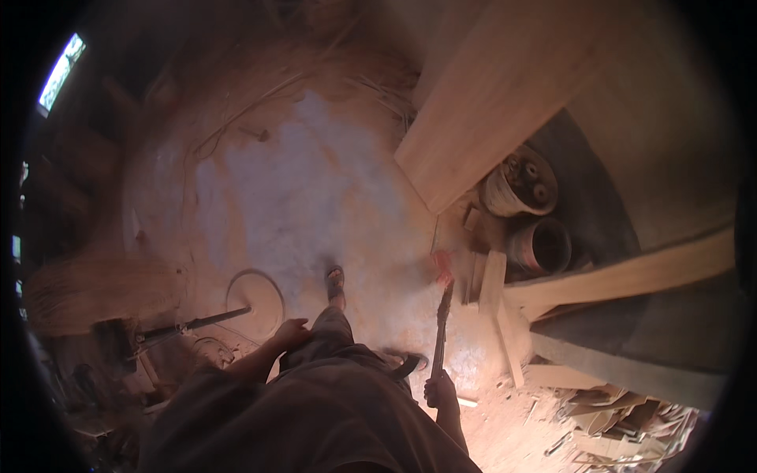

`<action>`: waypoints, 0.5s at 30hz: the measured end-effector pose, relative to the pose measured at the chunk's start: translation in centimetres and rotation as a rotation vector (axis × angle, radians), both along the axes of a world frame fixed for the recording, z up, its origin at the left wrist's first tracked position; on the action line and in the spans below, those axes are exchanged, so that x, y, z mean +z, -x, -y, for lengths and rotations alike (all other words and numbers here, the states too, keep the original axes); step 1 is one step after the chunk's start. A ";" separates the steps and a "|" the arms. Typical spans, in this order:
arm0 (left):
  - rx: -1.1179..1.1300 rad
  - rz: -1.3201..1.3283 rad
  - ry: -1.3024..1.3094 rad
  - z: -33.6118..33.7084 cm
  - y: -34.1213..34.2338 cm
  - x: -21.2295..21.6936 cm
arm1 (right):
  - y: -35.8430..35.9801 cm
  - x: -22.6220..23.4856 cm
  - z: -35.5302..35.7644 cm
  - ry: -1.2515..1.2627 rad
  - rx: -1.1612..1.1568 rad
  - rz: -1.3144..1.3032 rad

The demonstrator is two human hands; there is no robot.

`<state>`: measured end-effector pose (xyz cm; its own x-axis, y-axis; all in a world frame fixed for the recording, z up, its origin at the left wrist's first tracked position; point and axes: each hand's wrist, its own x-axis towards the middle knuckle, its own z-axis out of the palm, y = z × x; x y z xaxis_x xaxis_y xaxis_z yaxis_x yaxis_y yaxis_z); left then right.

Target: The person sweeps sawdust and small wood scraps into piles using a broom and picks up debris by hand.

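Holding stick (441,339), bucket (496,198) with round items (531,170)

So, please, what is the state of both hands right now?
Left hand: nothing seen in it; open or closed cannot be told.
Right hand: closed around a long, thin tool.

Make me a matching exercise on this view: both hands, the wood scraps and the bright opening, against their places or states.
1. Right hand
2. Left hand
3. Wood scraps
4. Bright opening

A. near the picture's upper left edge
B. beside a trouser leg
C. heaped at lower right
D. gripping a long, thin tool

Pairs: 1-D, 2-B, 3-C, 4-A
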<state>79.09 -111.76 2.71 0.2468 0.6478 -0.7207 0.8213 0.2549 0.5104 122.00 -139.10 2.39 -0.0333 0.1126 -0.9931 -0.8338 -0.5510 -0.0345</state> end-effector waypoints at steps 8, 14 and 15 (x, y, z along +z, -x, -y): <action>0.197 -0.152 -0.043 -16.2 13.6 -8.5 | 5.2 0.2 -23.0 -0.032 0.229 0.152; 0.483 0.101 -0.162 -35.5 8.2 -7.2 | 9.2 0.9 -41.2 -0.289 0.478 0.174; 0.496 0.132 -0.173 -38.2 6.9 -6.2 | 9.5 0.5 -44.5 -0.325 0.510 0.186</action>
<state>72.20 -73.53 -3.50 -0.0374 0.8161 -0.5767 0.5502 0.4986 0.6699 112.48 -94.65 2.86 0.0074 0.4248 -0.9053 -0.4328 -0.8148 -0.3858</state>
